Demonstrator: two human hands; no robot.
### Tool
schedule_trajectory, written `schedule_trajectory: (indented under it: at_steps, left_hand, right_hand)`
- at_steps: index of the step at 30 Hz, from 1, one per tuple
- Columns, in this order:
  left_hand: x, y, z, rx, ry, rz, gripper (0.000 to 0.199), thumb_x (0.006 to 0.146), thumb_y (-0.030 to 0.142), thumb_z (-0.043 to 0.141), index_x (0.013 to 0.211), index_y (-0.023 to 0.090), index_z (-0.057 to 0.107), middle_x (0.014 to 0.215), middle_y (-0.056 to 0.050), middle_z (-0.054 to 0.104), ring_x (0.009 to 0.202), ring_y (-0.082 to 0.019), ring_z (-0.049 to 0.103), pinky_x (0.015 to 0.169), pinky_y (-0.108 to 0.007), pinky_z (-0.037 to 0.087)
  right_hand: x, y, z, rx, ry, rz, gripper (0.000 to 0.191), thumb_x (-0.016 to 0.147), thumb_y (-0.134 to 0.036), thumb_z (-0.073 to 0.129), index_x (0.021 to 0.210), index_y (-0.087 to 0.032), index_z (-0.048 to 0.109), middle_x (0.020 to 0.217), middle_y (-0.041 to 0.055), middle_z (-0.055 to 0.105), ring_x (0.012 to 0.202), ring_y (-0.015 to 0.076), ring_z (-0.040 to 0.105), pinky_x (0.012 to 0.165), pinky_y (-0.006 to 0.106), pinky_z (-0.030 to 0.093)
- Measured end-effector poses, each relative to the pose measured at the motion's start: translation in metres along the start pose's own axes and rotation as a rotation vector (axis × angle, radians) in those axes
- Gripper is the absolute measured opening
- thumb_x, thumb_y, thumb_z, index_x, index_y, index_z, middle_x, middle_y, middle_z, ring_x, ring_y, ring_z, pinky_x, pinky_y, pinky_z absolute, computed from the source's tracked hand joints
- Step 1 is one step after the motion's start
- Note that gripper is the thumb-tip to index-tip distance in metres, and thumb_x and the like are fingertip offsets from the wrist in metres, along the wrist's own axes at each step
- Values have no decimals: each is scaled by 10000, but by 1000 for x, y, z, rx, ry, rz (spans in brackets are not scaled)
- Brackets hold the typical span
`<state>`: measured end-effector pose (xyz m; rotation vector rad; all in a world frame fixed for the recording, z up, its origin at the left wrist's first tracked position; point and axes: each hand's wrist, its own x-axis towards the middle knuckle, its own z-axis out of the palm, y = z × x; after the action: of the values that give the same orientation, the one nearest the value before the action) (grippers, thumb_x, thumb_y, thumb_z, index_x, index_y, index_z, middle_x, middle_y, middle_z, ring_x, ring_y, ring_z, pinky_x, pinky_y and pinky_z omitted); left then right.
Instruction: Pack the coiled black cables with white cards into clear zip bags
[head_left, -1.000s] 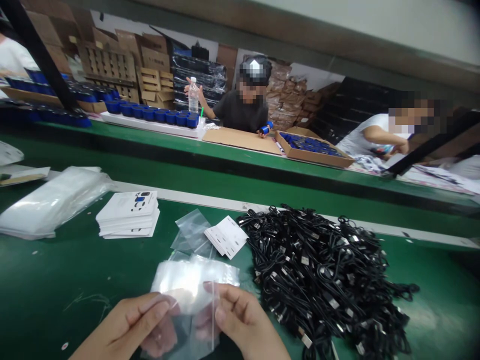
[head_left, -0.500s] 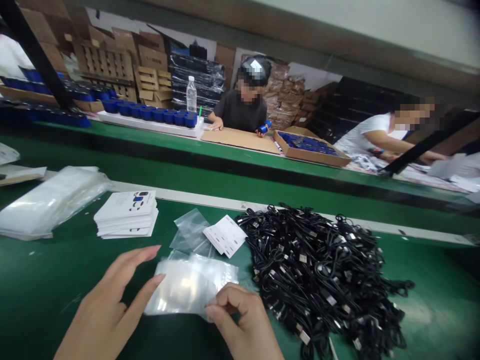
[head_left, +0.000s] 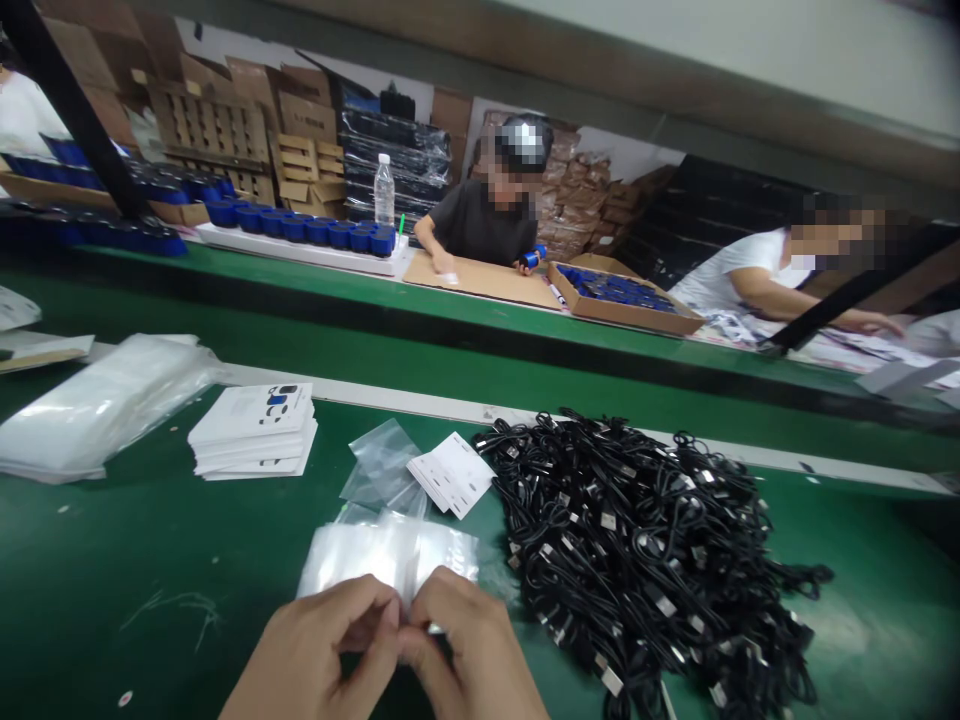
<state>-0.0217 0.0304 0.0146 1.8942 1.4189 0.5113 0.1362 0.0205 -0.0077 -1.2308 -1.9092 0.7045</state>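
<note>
My left hand and my right hand meet at the near edge of a small stack of clear plastic bags. Both pinch at a bag there, thumbs against forefingers, with the fingertips almost touching. The exact edge they grip is partly hidden by the fingers. Just beyond the stack lie some loose clear bags and a few white printed cards. A large heap of black USB cables spreads over the green table to the right of my right hand.
A stack of printed leaflets and a bundle of larger plastic bags lie at the left. Across a raised green ledge, a co-worker handles a blue item beside a carton of blue items. Another person works at the right.
My left hand has moved right and down from beside the bags, its fingers closing at their near edge. My right hand stays at that edge. The co-worker's hand opposite has shifted slightly.
</note>
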Motion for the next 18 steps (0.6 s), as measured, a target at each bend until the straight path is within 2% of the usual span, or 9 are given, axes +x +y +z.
schedule_trajectory:
  at_steps: [3,5,7,10,13,16,18]
  left_hand:
    - [1,-7,-3,59,-121,-38,270,892,400,387,690,244,473,577,43,614,518,-127,602,492,-194,398]
    - [-1,-10,-3,101,-180,-53,256,897,385,358,716,240,467,601,27,625,542,-143,614,508,-212,406]
    - [-2,-12,-2,142,-196,-46,228,888,352,348,746,235,482,635,8,648,585,-160,637,544,-228,427]
    - [-4,-12,2,170,-160,-49,191,878,320,357,791,238,505,672,-2,681,630,-177,669,582,-239,454]
    - [-4,-14,10,174,-47,-7,230,913,318,326,778,252,500,646,13,681,585,-161,674,537,-219,448]
    - [-5,-17,17,206,89,118,292,931,287,312,684,256,464,580,30,644,537,-140,660,470,-199,413]
    - [-5,-19,18,218,95,167,293,935,273,333,677,252,469,595,36,640,557,-124,661,479,-183,414]
  right_hand:
    - [-3,1,2,-153,-47,-172,235,890,-168,415,720,-186,576,696,27,615,613,148,588,539,205,425]
    - [-4,2,5,-243,9,-240,242,870,-145,403,710,-189,579,683,28,617,587,151,580,538,217,447]
    - [-5,4,11,-325,100,-293,234,844,-146,408,687,-198,573,659,22,612,557,150,565,605,253,491]
    - [-6,6,21,-441,241,-332,215,805,-152,416,660,-210,565,622,15,591,535,149,539,775,337,506]
    - [-7,6,28,-484,354,-299,210,774,-133,408,658,-215,562,604,12,570,524,153,513,815,365,481]
    - [-8,4,27,-439,308,-217,196,756,-128,413,638,-213,543,595,13,558,519,161,510,643,301,462]
    - [-8,2,24,-438,245,-154,186,742,-128,412,621,-211,526,585,16,554,507,170,511,519,280,383]
